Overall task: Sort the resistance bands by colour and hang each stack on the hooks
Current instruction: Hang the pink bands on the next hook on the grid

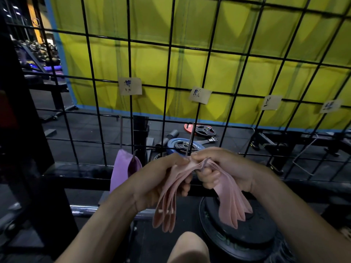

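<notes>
Pink bands gripped in both my hands at the grid, just below centre.

My left hand (161, 179) and right hand (222, 169) meet fingertip to fingertip, both clamped on the pink bands (190, 190); the bunched top is hidden under my fingers. The thin, pale loops fan downward toward 6 o'clock, long axis near vertical. At 9 o'clock, purple bands (119, 169) hang from a hook (120, 130). Paper labels (130, 86) on the wire grid (171, 76) are unreadable.
</notes>
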The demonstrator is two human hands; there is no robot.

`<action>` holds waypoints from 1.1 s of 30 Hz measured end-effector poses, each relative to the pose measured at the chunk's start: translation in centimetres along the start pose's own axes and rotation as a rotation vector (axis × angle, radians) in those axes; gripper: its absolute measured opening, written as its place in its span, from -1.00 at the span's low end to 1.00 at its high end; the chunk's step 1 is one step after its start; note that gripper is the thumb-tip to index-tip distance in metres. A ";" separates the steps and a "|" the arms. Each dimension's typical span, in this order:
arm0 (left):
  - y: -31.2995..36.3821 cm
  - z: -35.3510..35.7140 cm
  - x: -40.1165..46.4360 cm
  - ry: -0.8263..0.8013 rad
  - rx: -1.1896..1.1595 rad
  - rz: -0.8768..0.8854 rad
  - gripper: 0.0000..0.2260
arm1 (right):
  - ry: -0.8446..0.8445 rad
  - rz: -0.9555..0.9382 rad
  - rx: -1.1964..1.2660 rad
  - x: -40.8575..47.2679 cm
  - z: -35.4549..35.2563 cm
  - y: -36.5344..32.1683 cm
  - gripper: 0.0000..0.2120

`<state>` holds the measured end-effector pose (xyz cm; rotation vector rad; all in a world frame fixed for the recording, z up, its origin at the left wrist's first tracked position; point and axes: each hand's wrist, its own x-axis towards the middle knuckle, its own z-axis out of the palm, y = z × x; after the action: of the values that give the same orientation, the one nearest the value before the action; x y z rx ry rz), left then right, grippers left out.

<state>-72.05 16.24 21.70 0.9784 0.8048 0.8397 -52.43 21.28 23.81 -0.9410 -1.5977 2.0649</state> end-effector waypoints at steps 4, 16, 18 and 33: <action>0.0 0.3 0.1 0.042 0.095 0.071 -0.76 | -0.028 0.056 -0.025 0.0 -0.4 0.5 -0.74; 0.2 0.4 0.3 0.079 0.205 0.180 -0.71 | 0.025 -0.070 0.050 -0.1 0.0 1.3 -0.78; 0.1 0.4 0.3 0.077 0.240 0.191 -0.68 | 0.005 -0.086 0.101 -0.6 -0.2 1.7 -0.73; 0.6 0.2 -0.2 0.014 0.436 0.204 -0.70 | -0.076 -0.168 0.144 -1.1 -0.8 1.5 -0.83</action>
<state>-72.07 16.18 22.31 1.4605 0.9321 0.8622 -50.97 20.67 22.57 -0.6628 -1.4870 2.0874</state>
